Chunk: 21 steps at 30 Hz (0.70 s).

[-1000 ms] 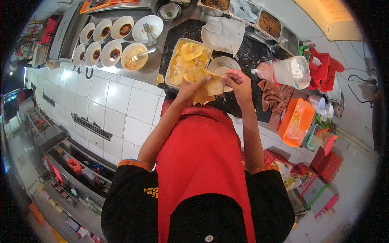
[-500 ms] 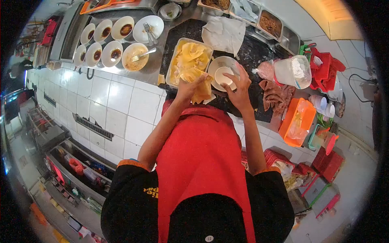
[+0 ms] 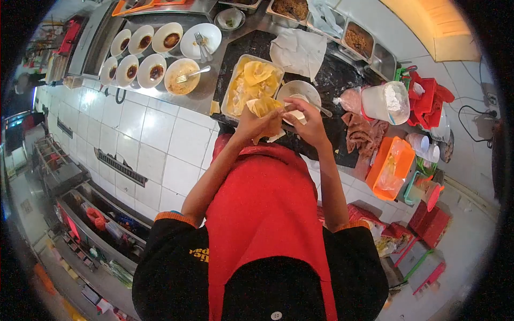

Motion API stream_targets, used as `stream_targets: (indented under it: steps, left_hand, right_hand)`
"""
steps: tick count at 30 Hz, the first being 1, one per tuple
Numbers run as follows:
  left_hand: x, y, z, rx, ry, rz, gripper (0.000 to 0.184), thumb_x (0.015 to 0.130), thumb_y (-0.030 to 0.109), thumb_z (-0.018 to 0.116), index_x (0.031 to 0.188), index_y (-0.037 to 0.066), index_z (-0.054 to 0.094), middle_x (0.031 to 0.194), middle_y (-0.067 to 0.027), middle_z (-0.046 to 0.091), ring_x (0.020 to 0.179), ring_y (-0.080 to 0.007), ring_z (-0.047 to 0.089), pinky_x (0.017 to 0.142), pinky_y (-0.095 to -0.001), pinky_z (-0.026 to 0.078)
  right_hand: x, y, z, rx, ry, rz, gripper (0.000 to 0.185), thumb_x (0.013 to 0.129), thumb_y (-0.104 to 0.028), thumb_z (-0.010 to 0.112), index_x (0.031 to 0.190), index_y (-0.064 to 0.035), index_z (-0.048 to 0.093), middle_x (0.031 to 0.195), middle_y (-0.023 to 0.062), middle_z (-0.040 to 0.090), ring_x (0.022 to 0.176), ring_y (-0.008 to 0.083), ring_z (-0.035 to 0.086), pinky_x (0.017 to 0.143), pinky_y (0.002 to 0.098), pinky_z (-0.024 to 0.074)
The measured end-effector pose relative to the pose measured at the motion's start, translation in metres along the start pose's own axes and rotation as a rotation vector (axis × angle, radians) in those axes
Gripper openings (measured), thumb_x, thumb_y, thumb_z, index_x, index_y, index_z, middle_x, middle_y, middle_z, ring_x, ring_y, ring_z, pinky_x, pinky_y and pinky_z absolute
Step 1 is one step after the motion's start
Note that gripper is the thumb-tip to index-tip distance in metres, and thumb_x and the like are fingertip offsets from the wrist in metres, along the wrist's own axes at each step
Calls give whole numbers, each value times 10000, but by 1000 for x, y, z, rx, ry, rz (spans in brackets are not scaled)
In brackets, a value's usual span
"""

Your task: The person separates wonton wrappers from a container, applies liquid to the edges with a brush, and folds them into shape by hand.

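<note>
Yellow wrapper sheets (image 3: 263, 107) are held in my left hand (image 3: 254, 124), its fingers closed round them over the near edge of the rectangular tray (image 3: 229, 92). More yellow wrappers (image 3: 256, 75) lie in a loose heap in that tray. My right hand (image 3: 304, 120) is beside the left one, thumb and fingers bent towards each other at the wrappers' right side; what lies between its fingertips is too small to make out. Behind the right hand is a white bowl (image 3: 311, 92) with a utensil handle (image 3: 324, 111) at its right side.
Several bowls with dark sauce (image 3: 150, 70) and a plate with forks (image 3: 187, 44) stand at the left. A white cloth (image 3: 300, 51) lies behind the bowl. To the right are a flour tub (image 3: 383, 101), a brown cloth (image 3: 364, 134) and an orange basket (image 3: 379, 174).
My right hand has come from above the bowl back to the left hand, its fingers drawing together. A utensil handle now shows at the bowl. The view has shifted slightly.
</note>
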<state>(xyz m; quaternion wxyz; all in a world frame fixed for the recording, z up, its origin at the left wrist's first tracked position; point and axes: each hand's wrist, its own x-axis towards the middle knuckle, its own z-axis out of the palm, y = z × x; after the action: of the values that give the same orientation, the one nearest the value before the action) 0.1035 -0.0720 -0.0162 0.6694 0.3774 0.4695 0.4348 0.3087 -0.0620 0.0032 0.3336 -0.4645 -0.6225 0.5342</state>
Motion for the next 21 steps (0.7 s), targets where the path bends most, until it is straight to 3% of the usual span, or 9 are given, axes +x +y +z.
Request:
stream_targets:
  steps: [1, 3, 5, 7, 10, 16, 19, 21]
  left_hand:
    - [1, -3, -2, -22, 31, -56, 467, 920, 193, 781, 1293, 17, 560, 1169, -75, 673, 1003, -166, 677, 833, -312, 574]
    - [0, -6, -3, -85, 81, -78, 473, 927, 205, 772, 1301, 18, 550, 1167, -76, 672, 1003, -180, 682, 826, -327, 583]
    - [0, -3, -2, -145, 126, -101, 480, 934, 217, 764, 1310, 19, 541, 1165, -77, 671, 1003, -194, 687, 820, -343, 592]
    - [1, 2, 1, -410, 237, -256, 482, 926, 214, 772, 1308, 34, 539, 1179, -90, 665, 988, -192, 691, 791, -328, 592]
    - [-5, 19, 0, -479, 179, -366, 518, 925, 200, 770, 1344, 44, 510, 1201, -89, 650, 1007, -204, 688, 825, -340, 592]
    - [-8, 0, -6, -203, 129, -79, 555, 924, 199, 772, 1369, 34, 484, 1242, -93, 640, 1071, -190, 662, 870, -325, 572]
    - [-17, 12, -10, -21, 102, -71, 543, 947, 214, 747, 1381, 31, 477, 1266, -96, 629, 1087, -178, 651, 868, -313, 566]
    - [-17, 7, -16, -87, 142, -124, 517, 964, 234, 724, 1372, 25, 487, 1257, -97, 633, 1081, -178, 653, 865, -310, 566]
  right_hand:
    - [0, 2, 3, -2, -4, -2, 374, 916, -139, 751, 1274, -71, 668, 1123, 112, 703, 1094, 209, 661, 978, 386, 500]
    - [-2, 10, 11, 248, 115, -37, 345, 889, 3, 747, 1222, 14, 657, 1006, 73, 723, 947, 151, 693, 855, 296, 557]
    - [-2, 18, 14, 286, 148, -9, 328, 898, 11, 736, 1215, 29, 651, 1028, 75, 720, 960, 148, 691, 873, 293, 556]
    - [1, 19, 16, 326, 182, 18, 312, 907, 20, 725, 1207, 44, 646, 1049, 77, 716, 973, 145, 689, 891, 290, 555]
    - [8, 11, 17, 340, 200, 54, 299, 906, 29, 721, 1196, 48, 647, 1049, 72, 715, 970, 144, 690, 886, 286, 560]
    - [23, -28, 15, 355, 77, 33, 277, 909, 78, 687, 1181, 40, 644, 1061, 69, 714, 962, 138, 683, 907, 287, 565]
    - [32, -34, 13, 175, 34, 32, 268, 914, 60, 688, 1178, 33, 651, 1049, 65, 718, 961, 133, 680, 891, 286, 569]
    - [40, -29, 7, 17, -211, 188, 279, 913, 38, 697, 1189, 20, 656, 1032, 55, 721, 955, 121, 680, 844, 274, 569]
